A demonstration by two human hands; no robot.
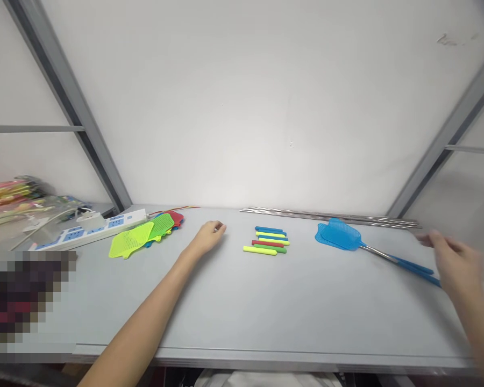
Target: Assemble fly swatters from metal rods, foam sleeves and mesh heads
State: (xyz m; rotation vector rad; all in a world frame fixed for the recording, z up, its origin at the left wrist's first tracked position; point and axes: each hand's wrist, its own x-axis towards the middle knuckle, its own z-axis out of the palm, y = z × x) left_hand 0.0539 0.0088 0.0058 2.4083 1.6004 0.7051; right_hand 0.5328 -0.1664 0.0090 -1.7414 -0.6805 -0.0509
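My left hand (211,236) is over the tabletop, left of the sticks, its fingers curled in and nothing visible in them. At the right, my right hand (460,263) is slightly blurred, with fingers apart and nothing seen in them. It is beside the handles of blue fly swatters (341,235), which lie overlapping, and close to the right end of thin metal rods (331,216). Between my hands lies a loose row of several plastic handle tubes (268,244) in blue, yellow, red and green. Fly swatter heads (133,240) in yellow-green, green, blue and red overlap left of my left hand.
A white power strip (92,230) with a plugged-in adapter and cable runs along the back left. Bagged colourful items (16,199) lie farther left, above a pixelated patch. The grey table (226,317) meets a white back wall (258,107) between slanted metal posts.
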